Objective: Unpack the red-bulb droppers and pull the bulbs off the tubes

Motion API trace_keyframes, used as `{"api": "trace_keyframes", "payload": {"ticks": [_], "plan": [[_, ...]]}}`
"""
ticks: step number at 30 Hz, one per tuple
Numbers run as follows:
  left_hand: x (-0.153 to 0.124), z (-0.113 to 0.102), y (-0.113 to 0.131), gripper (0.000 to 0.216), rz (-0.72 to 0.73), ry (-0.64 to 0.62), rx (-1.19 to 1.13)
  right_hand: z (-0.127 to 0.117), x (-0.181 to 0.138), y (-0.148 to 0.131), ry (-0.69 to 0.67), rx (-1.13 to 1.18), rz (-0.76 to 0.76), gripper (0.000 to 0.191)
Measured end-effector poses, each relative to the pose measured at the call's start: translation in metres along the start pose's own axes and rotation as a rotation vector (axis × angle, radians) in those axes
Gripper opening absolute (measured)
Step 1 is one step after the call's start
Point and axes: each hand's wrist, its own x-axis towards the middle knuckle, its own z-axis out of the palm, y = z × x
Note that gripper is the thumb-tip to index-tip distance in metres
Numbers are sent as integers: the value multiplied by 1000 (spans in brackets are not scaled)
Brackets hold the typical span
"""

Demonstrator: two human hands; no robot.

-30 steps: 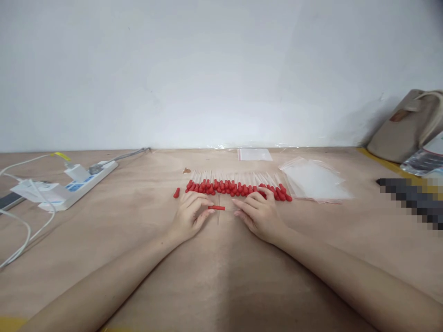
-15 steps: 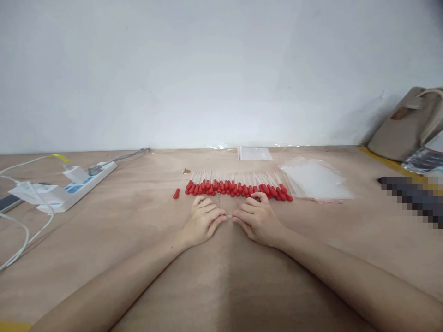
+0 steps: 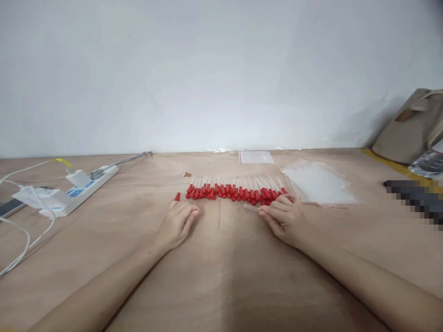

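My right hand (image 3: 285,219) is closed, with a short clear tube (image 3: 251,208) pinched in its fingertips and pointing left. My left hand (image 3: 178,224) has its fingers curled together; whether it holds anything is hidden. Just beyond its knuckles a single red rubber bulb (image 3: 177,197) shows, partly covered by the hand. Between the hands a thin clear glass tube (image 3: 219,214) lies on the table, pointing towards me. Behind them stretches a row of droppers (image 3: 226,190) with red bulbs and clear thin stems; my right hand hides part of its right end.
Clear plastic bags (image 3: 320,184) are fanned out at the right, and one small zip bag (image 3: 256,157) lies near the wall. A power strip (image 3: 81,190) with chargers and white cables is on the left. A beige bag (image 3: 403,131) stands at the far right.
My hands, which were together on the clear tube in the middle, have parted. The right moved right with the tube, and the left moved left to the lone red bulb.
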Motion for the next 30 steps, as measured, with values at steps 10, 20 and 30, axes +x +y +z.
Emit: {"api": "trace_keyframes", "payload": {"ticks": [10,20,30], "plan": [[13,-1,-55,36,-436,406,-190,18,9,-19,-2,50,-98,16],[10,4,-79,29,-555,173,-225,48,44,-51,-67,-97,-214,23],[8,1,-65,25,-455,94,-15,43,37,-56,-257,98,-94,45]]}}
